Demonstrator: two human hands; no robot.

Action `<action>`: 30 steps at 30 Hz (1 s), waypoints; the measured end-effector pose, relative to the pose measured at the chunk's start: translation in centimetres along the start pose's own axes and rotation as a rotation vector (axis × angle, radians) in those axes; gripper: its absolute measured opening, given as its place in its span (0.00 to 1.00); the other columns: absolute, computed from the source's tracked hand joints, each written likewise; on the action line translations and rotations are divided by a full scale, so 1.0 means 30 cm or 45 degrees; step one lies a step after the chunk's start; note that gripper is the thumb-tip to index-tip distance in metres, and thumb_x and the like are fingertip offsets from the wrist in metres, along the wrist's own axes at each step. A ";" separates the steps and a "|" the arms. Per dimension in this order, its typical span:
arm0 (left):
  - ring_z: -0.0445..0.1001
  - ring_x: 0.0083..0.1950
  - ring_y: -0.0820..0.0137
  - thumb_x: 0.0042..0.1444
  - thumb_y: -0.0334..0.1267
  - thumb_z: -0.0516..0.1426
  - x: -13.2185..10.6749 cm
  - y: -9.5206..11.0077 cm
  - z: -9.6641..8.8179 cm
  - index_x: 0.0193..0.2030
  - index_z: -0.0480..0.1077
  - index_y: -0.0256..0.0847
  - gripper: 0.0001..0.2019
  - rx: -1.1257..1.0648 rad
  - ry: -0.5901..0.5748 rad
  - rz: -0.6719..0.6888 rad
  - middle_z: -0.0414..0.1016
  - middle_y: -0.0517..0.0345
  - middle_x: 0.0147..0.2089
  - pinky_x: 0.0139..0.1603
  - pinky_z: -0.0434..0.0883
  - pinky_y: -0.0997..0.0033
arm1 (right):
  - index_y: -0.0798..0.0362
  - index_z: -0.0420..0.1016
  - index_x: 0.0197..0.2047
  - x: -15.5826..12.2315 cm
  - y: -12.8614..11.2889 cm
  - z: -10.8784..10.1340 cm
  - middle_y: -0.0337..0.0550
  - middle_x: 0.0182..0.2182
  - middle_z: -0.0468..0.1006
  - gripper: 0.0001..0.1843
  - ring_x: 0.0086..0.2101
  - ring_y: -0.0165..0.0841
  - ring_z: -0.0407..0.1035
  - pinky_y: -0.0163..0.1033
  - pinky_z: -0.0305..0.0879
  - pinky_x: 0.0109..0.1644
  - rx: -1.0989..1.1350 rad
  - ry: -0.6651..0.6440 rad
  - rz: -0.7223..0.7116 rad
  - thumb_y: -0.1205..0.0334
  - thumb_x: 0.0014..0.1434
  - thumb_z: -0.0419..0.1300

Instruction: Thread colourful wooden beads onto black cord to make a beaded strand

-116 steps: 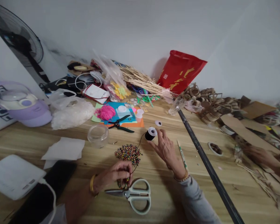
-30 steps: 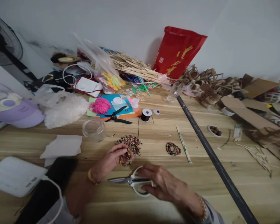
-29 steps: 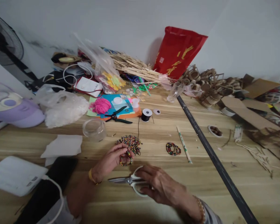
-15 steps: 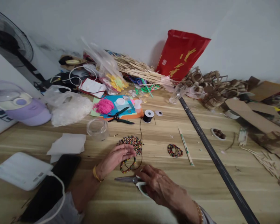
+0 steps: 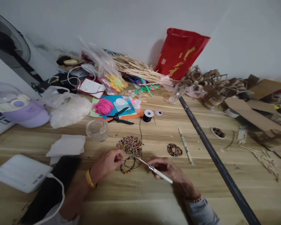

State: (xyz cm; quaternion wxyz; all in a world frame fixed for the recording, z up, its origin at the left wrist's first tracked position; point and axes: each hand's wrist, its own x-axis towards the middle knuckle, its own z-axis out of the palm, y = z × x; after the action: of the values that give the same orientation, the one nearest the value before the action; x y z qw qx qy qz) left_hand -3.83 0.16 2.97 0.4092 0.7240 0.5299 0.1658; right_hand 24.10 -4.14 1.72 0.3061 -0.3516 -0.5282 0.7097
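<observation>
My left hand (image 5: 107, 162) is closed in a pinch on a loop of coloured beads (image 5: 128, 164) strung on black cord, resting on the wooden table (image 5: 135, 200). My right hand (image 5: 170, 170) grips scissors (image 5: 152, 169), their blades pointing left and up toward the cord by the loop. The black cord runs up to a black thread spool (image 5: 147, 115). A pile of loose coloured beads (image 5: 130, 145) lies just beyond the loop. A finished bead bracelet (image 5: 174, 149) sits to the right.
A glass jar (image 5: 97, 129), black pliers (image 5: 119, 117), pink yarn (image 5: 103, 107) and white paper (image 5: 66, 146) lie at the left. A long black bar (image 5: 210, 157) crosses the table at the right. A red bag (image 5: 181, 53) and woven straw pieces (image 5: 210, 84) stand at the back.
My right hand has lifted the scissors off the table and swung the blades up toward the cord at the bead loop. My left hand stays pinched on the loop.
</observation>
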 end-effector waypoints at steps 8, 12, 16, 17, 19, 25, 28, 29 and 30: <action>0.67 0.29 0.67 0.48 0.34 0.55 -0.025 0.036 0.010 0.25 0.69 0.39 0.04 0.533 -0.097 -0.011 0.70 0.59 0.25 0.30 0.55 0.72 | 0.55 0.76 0.43 0.031 0.015 0.009 0.37 0.28 0.71 0.22 0.28 0.25 0.62 0.29 0.60 0.30 0.038 -0.002 0.046 0.58 0.43 0.71; 0.68 0.30 0.67 0.49 0.32 0.53 -0.025 0.044 0.024 0.26 0.68 0.39 0.04 0.574 -0.092 0.019 0.70 0.58 0.25 0.31 0.56 0.71 | 0.55 0.76 0.41 0.034 0.013 0.005 0.37 0.29 0.72 0.21 0.28 0.25 0.63 0.29 0.61 0.31 0.075 -0.014 0.065 0.59 0.43 0.71; 0.68 0.30 0.68 0.47 0.30 0.53 -0.023 0.053 0.027 0.25 0.67 0.39 0.04 0.497 -0.013 0.048 0.70 0.58 0.26 0.32 0.58 0.72 | 0.55 0.76 0.41 0.036 0.016 0.004 0.38 0.28 0.73 0.21 0.27 0.25 0.64 0.28 0.62 0.30 0.120 0.005 0.067 0.60 0.41 0.72; 0.68 0.29 0.69 0.47 0.29 0.53 -0.022 0.054 0.028 0.25 0.66 0.39 0.04 0.433 0.009 0.046 0.70 0.59 0.25 0.31 0.59 0.72 | 0.55 0.77 0.41 0.036 0.017 0.003 0.38 0.28 0.73 0.22 0.27 0.25 0.64 0.28 0.62 0.30 0.127 0.009 0.062 0.60 0.41 0.72; 0.67 0.27 0.71 0.46 0.30 0.53 -0.020 0.053 0.030 0.25 0.66 0.39 0.03 0.238 0.038 0.046 0.69 0.61 0.24 0.29 0.60 0.74 | 0.55 0.77 0.41 0.036 0.022 0.001 0.38 0.27 0.74 0.22 0.26 0.25 0.64 0.28 0.62 0.29 0.139 0.007 0.062 0.60 0.41 0.72; 0.71 0.28 0.70 0.45 0.35 0.57 -0.003 0.050 0.045 0.25 0.64 0.40 0.04 -0.412 0.015 0.009 0.71 0.61 0.24 0.31 0.66 0.74 | 0.54 0.78 0.42 0.039 0.047 -0.008 0.38 0.27 0.75 0.23 0.25 0.25 0.67 0.29 0.64 0.27 0.177 0.087 0.039 0.59 0.40 0.73; 0.73 0.30 0.69 0.45 0.37 0.59 0.010 0.043 0.055 0.27 0.65 0.39 0.06 -0.594 -0.008 -0.036 0.74 0.59 0.26 0.33 0.66 0.73 | 0.55 0.77 0.42 0.037 0.047 0.000 0.39 0.26 0.74 0.23 0.23 0.25 0.67 0.29 0.64 0.26 0.255 0.091 0.027 0.55 0.43 0.72; 0.73 0.30 0.68 0.45 0.38 0.59 0.013 0.041 0.059 0.28 0.65 0.39 0.07 -0.645 -0.016 -0.035 0.75 0.58 0.27 0.33 0.67 0.73 | 0.56 0.77 0.43 0.036 0.045 0.004 0.39 0.26 0.74 0.23 0.23 0.25 0.67 0.29 0.64 0.26 0.294 0.079 0.027 0.54 0.44 0.71; 0.73 0.31 0.68 0.45 0.38 0.59 0.014 0.040 0.061 0.29 0.66 0.38 0.07 -0.684 -0.018 -0.027 0.75 0.57 0.27 0.34 0.67 0.72 | 0.56 0.76 0.43 0.034 0.041 0.008 0.40 0.26 0.74 0.23 0.23 0.25 0.67 0.29 0.63 0.26 0.332 0.065 0.028 0.53 0.45 0.70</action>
State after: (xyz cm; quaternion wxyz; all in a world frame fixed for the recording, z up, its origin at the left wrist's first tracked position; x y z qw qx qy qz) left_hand -1.69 -0.33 2.69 0.5920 0.5850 0.4716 0.2913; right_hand 23.25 -3.76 0.39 0.3546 -0.3324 -0.4196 0.7666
